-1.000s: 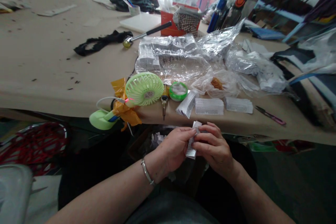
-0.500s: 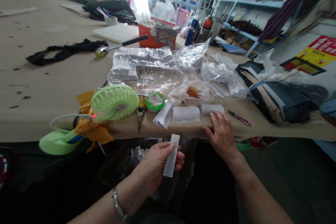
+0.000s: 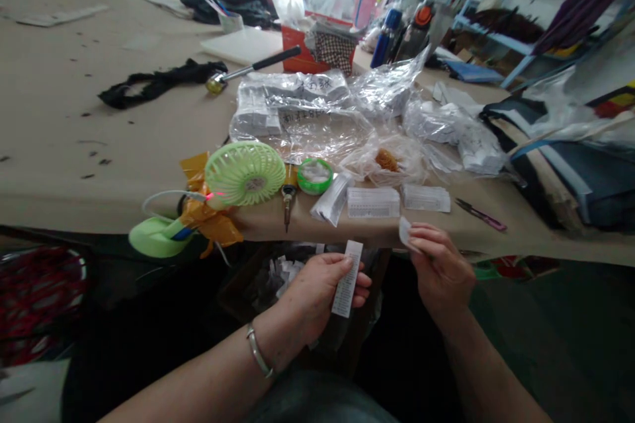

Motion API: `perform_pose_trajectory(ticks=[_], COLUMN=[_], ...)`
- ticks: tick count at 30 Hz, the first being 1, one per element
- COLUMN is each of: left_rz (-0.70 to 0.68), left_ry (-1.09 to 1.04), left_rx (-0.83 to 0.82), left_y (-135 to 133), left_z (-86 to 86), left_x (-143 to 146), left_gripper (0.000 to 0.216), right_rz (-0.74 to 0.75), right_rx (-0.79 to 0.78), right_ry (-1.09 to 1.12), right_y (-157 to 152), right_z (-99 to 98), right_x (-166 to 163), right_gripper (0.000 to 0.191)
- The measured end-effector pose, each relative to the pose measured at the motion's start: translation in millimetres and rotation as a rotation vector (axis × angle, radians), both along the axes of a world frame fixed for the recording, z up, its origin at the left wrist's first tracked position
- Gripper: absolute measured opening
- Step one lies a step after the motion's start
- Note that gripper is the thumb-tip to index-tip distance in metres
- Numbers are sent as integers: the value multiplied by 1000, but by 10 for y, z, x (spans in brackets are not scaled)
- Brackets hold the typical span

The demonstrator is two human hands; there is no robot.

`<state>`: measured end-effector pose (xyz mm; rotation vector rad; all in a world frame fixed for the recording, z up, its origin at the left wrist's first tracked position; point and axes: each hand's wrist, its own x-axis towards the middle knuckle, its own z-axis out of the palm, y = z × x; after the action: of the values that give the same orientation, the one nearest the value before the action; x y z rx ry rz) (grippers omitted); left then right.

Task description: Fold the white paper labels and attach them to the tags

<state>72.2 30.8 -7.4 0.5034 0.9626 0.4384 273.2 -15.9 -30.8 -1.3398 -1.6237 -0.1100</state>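
Observation:
My left hand (image 3: 317, 294) is closed on a narrow white printed label strip (image 3: 346, 279), held upright below the table edge. My right hand (image 3: 439, 268) pinches a small white label (image 3: 404, 231) just in front of the table edge. On the table right above lie two flat stacks of printed labels (image 3: 373, 202) (image 3: 425, 198) and a folded clear packet (image 3: 330, 199).
A green mini fan (image 3: 245, 172) wrapped with yellow tape stands at the table edge, beside a small tool (image 3: 287, 197) and a green-rimmed dish (image 3: 315, 176). Plastic bags of labels (image 3: 297, 112) lie behind. Small purple snips (image 3: 480, 214) rest to the right. A bin with paper scraps (image 3: 282, 271) sits below.
My hands, first together on one label, came apart. The right hand reached to the label stack on the table, then drew back holding a small label. The left keeps the strip.

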Motion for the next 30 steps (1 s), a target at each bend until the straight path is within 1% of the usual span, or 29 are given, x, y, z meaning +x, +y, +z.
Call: perform_pose_trajectory(ticks=[2,3,5,7,10,14,17,19,21,22,23,25,26,27,28,30], left_rz=[16,35,97,155,190,219,258,279,296,317,316,359,357,338,299,206], left_ry=[-87,-133,-202,-230,-240,-252,-286,-318,-333,-306,-290,-247,-230,-212,-195,-154], left_rx=[5,18,46,48,9,-34,-58,-102,-95,-76,-72,-70,-70,-66,-56,-21], left_y=[-3,-2,4,12,25,21,-10,-35,-57,-67,-75,-87,-91,-95,-100,-116], left_z=[-2,-5,-9,-9,-6,-26,-66,-110,-164,-192,-219,-258,-266,-265,-252,-197], left_x=[-9,-18,-47,-87,-149,-194,-199,-195,-188,-185,-182,-184,-193,-208,-229,-290], left_gripper=[15,15,16,16,16,14,19,25,29,27,25,22,20,20,21,27], right_rz=[196,255,326,350,386,438,452,471,493,505,525,556,547,507,437,249], right_rx=[10,-9,-6,-11,-42,-41,-66,-71,-54,-25,-16,-3,-18,-43,-91,-238], right_ry=[-33,-74,-136,-167,-206,-260,-290,-323,-360,-361,-374,-361,-325,-257,-161,96], right_y=[-22,-24,-7,27,72,75,53,47,53,56,58,52,46,40,36,45], right_z=[21,23,9,-23,-59,-44,-47,-91,-156,-188,-215,-246,-250,-246,-236,-198], right_x=[-313,-450,-650,-744,-757,-742,-733,-708,-677,-665,-656,-654,-662,-677,-699,-764], right_gripper=[22,22,19,18,17,17,19,17,18,19,21,24,25,24,23,21])
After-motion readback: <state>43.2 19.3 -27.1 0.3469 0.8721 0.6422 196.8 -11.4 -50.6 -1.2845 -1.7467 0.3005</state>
